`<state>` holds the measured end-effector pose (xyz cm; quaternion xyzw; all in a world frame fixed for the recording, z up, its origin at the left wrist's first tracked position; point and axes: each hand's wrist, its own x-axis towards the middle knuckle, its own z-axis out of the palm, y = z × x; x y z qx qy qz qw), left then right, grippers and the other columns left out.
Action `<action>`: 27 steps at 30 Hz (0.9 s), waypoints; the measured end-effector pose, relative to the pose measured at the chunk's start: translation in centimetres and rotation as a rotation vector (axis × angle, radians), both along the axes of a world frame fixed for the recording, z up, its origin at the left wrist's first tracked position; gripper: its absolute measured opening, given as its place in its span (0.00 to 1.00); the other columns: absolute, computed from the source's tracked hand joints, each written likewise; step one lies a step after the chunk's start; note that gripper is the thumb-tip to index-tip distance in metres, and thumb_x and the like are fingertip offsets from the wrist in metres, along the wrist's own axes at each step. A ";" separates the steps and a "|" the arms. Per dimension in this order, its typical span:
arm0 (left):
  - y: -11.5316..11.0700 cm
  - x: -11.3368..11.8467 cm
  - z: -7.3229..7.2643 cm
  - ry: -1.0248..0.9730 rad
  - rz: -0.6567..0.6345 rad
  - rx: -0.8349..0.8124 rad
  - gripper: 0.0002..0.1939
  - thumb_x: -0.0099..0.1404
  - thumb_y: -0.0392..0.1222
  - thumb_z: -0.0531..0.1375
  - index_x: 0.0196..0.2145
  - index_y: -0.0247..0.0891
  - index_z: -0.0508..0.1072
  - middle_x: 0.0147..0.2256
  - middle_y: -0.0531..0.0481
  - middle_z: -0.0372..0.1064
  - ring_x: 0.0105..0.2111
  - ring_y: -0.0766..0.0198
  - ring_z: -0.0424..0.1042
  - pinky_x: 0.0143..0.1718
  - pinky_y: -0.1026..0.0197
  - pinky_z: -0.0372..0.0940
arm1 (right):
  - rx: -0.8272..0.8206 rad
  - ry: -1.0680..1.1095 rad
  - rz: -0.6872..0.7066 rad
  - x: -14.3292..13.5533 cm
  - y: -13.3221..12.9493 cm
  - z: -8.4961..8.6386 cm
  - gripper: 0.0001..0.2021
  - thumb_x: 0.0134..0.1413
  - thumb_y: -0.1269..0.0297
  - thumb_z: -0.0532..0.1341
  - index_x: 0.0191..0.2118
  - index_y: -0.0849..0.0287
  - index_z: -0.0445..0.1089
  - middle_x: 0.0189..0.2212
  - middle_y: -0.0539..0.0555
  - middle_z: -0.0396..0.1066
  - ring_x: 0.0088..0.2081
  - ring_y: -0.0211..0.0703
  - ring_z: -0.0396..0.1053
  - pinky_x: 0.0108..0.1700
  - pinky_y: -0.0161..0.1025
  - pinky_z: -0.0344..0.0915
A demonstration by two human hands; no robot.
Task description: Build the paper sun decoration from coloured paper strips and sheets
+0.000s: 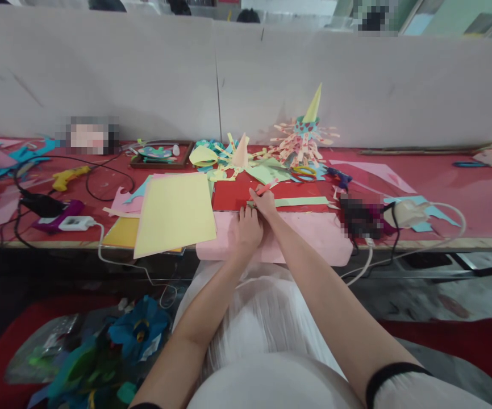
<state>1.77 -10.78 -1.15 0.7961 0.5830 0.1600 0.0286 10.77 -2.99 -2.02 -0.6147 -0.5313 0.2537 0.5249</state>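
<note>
My right hand [265, 203] is closed around a slim pink-red pen [269, 186], its fingers over the left end of a pale green paper strip [301, 201]. Just beside it, my left hand [250, 228] lies with its fingers laid down at that same end of the strip; what is under the fingertips is hidden. The strip rests on a red sheet [229, 196]. Pink paper [314, 233] spreads under my wrists and hangs over the table edge. To the left lies a large pale yellow sheet [175, 213].
Behind the red sheet stand a paper cone figure [309, 113], yellow-handled scissors [303, 173] and paper scraps. A yellow glue gun [70, 177] and a purple power strip [54, 222] are left; a blue glue gun [338, 177] and white plug [405, 213] are right. Cables trail over the edge.
</note>
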 end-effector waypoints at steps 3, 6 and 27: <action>0.0 0.1 0.0 -0.003 0.006 -0.007 0.19 0.65 0.36 0.44 0.52 0.30 0.62 0.55 0.42 0.60 0.57 0.53 0.55 0.55 0.52 0.54 | 0.016 -0.051 0.003 0.1 0.3 -0.3 0.17 0.48 0.51 0.55 0.20 0.55 0.50 0.12 0.43 0.51 0.17 0.33 0.54 0.23 0.33 0.57; 0.1 0.1 -0.1 -0.011 0.004 -0.012 0.20 0.65 0.37 0.43 0.53 0.30 0.61 0.56 0.42 0.59 0.57 0.53 0.54 0.55 0.53 0.53 | 0.030 -0.101 0.001 0.2 0.5 -0.6 0.18 0.48 0.51 0.54 0.19 0.55 0.49 0.12 0.43 0.51 0.18 0.34 0.54 0.24 0.33 0.57; 0.3 0.1 -0.6 -0.009 -0.004 0.013 0.19 0.65 0.37 0.45 0.52 0.30 0.62 0.55 0.41 0.59 0.57 0.52 0.54 0.55 0.52 0.53 | 0.048 -0.175 -0.010 0.2 0.4 -0.1 0.16 0.48 0.58 0.54 0.18 0.55 0.46 0.14 0.43 0.49 0.19 0.33 0.51 0.26 0.33 0.54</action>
